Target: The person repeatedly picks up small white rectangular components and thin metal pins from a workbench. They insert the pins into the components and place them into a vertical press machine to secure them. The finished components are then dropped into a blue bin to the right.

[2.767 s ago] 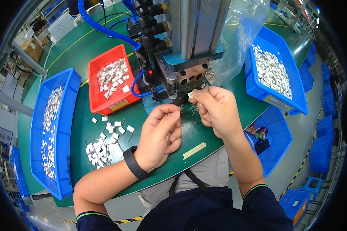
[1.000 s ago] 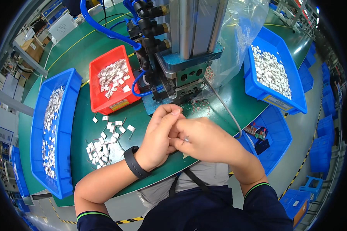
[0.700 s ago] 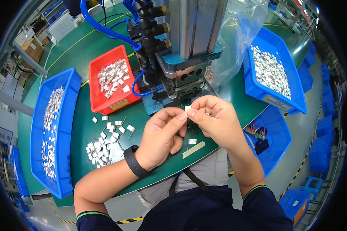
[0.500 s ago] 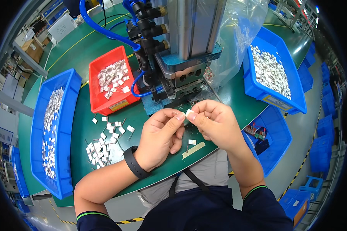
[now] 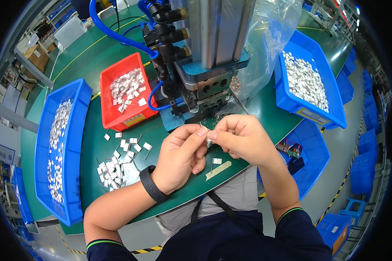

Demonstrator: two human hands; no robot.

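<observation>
In front of the press [image 5: 212, 82], my left hand [image 5: 183, 152] and my right hand [image 5: 245, 141] meet, thumbs and forefingers closed in a pinch. Between their fingertips is a small white wire connector [image 5: 208, 141], mostly covered by the fingers. A black band circles my left wrist. Just below the hands, a single white connector with a short dark lead [image 5: 217, 161] lies by a strip of beige tape [image 5: 218, 170]. Left of my left hand, a loose pile of similar connectors [image 5: 112, 172] is spread on the green table [image 5: 170, 202].
Beyond the pile stands a red bin [image 5: 113, 117] holding connectors. A long blue bin [image 5: 76, 174] is at far left, another blue bin [image 5: 292, 98] at right. A lower blue bin [image 5: 315, 161] sits past the table edge. Blue air hoses [image 5: 117, 37] and a clear plastic bag [image 5: 265, 48] flank the press.
The connector has turned downward between my fingertips and is now mostly hidden. My right hand has shifted slightly left and down; the left has barely moved.
</observation>
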